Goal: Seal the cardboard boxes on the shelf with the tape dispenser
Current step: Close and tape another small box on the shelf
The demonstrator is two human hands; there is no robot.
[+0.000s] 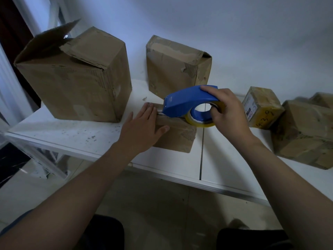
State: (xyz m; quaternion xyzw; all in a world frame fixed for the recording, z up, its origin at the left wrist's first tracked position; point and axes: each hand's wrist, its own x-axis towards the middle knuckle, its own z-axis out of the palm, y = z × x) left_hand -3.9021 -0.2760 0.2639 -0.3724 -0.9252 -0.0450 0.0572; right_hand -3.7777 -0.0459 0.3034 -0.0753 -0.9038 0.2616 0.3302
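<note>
A small low cardboard box (177, 137) lies on the white shelf (75, 132) in front of me. My left hand (142, 127) presses flat on its top with straight fingers. My right hand (228, 112) grips the blue tape dispenser (185, 103), fingers curled through its ring, with the yellowish tape roll (200, 122) under it. The dispenser's front end rests on the box top beside my left fingertips.
A large box (75, 80) with a raised open flap stands at the left. A medium box (176, 67) stands against the back wall. Small taped boxes (261, 107) and a crumpled box (304, 134) sit at the right. The shelf's front edge (216, 188) runs below my arms.
</note>
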